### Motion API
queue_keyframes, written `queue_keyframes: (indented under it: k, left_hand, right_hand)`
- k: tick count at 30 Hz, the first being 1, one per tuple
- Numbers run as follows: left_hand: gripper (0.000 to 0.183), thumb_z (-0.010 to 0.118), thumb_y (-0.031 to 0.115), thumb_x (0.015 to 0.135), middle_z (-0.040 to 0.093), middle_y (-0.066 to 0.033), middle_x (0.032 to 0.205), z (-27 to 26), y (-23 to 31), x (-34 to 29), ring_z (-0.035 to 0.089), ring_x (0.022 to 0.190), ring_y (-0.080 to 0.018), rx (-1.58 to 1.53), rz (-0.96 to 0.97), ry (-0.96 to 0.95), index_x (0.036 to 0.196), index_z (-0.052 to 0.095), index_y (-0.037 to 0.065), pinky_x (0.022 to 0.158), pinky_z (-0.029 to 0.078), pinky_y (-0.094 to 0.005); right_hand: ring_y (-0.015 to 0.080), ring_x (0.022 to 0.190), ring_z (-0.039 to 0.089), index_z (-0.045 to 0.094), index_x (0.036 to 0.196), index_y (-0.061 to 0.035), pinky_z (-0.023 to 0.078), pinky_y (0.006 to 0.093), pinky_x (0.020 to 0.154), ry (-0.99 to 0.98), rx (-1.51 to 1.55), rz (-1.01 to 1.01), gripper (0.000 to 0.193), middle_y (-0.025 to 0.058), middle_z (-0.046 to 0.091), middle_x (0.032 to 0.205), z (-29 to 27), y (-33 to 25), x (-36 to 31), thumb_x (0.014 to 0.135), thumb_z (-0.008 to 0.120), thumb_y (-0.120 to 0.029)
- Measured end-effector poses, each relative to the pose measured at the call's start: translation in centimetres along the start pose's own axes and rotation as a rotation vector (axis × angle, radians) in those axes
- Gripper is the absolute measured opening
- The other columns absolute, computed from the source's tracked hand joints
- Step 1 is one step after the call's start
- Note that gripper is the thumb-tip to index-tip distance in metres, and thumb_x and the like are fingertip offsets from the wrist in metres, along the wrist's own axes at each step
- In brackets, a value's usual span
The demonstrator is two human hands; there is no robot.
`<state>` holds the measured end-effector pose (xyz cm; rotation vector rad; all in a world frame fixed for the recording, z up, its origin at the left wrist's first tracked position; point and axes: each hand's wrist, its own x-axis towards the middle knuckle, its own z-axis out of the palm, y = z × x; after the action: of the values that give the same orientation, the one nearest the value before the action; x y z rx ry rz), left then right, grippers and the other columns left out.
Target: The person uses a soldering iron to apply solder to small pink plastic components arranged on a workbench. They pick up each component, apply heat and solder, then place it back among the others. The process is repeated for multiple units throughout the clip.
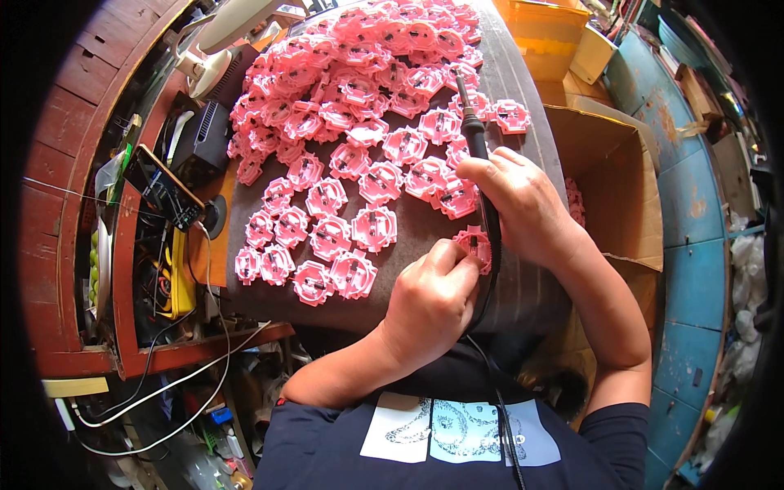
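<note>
My right hand (pixel 523 196) is wrapped round a black-handled soldering iron (pixel 472 131), its metal tip pointing away from me over the pink pieces. The cord runs from the handle down across my shirt. Close to the table's near edge, my left hand (pixel 433 294) pinches a pink plastic housing (pixel 474 247) with small dark parts in it. My fingers partly cover this housing. Many similar pink housings (pixel 380 181) lie spread on the dark covered tabletop (pixel 408 273), and a deep heap (pixel 327 73) of them rises at the far side.
A phone (pixel 163 188) leans on a stand at the left, beside a black box (pixel 202 135) and a white lamp (pixel 208 69). White cables (pixel 175 388) hang at the lower left. An open cardboard box (pixel 612 180) with pink pieces stands at the right, near blue panels (pixel 690 278).
</note>
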<state>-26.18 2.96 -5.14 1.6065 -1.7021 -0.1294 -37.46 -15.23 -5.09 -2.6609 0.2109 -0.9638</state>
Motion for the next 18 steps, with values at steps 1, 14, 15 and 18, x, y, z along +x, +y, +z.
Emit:
queue_keyframes:
  k: [1, 14, 15, 18]
  left_hand:
    - [0.016, 0.076, -0.007, 0.083, 0.067, -0.0139, 0.097, 0.0, 0.0, 0.0, 0.071, 0.079, -0.0349, 0.003, 0.004, -0.001, 0.097, 0.073, 0.000, 0.067, 0.060, -0.0427]
    - [0.017, 0.076, -0.007, 0.083, 0.066, -0.0146, 0.097, 0.0, 0.0, 0.1, 0.071, 0.078, -0.0351, -0.008, 0.011, 0.002, 0.098, 0.072, 0.000, 0.068, 0.059, -0.0429]
    - [0.017, 0.076, -0.006, 0.083, 0.066, -0.0146, 0.097, 0.0, 0.0, 0.0, 0.070, 0.078, -0.0350, -0.005, 0.002, 0.004, 0.099, 0.072, 0.000, 0.068, 0.059, -0.0428]
    - [0.018, 0.076, -0.005, 0.084, 0.065, -0.0145, 0.096, 0.0, -0.2, 0.0, 0.070, 0.080, -0.0349, -0.013, 0.009, 0.006, 0.101, 0.071, 0.001, 0.069, 0.059, -0.0428]
  right_hand:
    - [0.0416, 0.090, 0.063, 0.058, 0.127, -0.0060, 0.052, 0.0504, 0.078, -0.012, -0.016, 0.000, 0.043, 0.0188, 0.064, 0.094, 0.0, -0.2, 0.1, 0.086, 0.061, 0.005]
    - [0.0419, 0.092, 0.064, 0.061, 0.124, -0.0060, 0.053, 0.0493, 0.080, -0.028, 0.042, 0.013, 0.042, 0.0179, 0.066, 0.098, -0.3, 0.2, -0.1, 0.083, 0.063, 0.003]
    - [0.0418, 0.091, 0.064, 0.062, 0.123, -0.0057, 0.053, 0.0493, 0.080, -0.030, 0.042, 0.017, 0.042, 0.0178, 0.066, 0.098, -0.6, -0.2, -0.3, 0.082, 0.064, 0.003]
    - [0.0410, 0.085, 0.061, 0.064, 0.121, -0.0027, 0.051, 0.0488, 0.076, 0.033, 0.035, 0.048, 0.044, 0.0169, 0.066, 0.095, -1.7, -0.8, -1.7, 0.078, 0.064, 0.005]
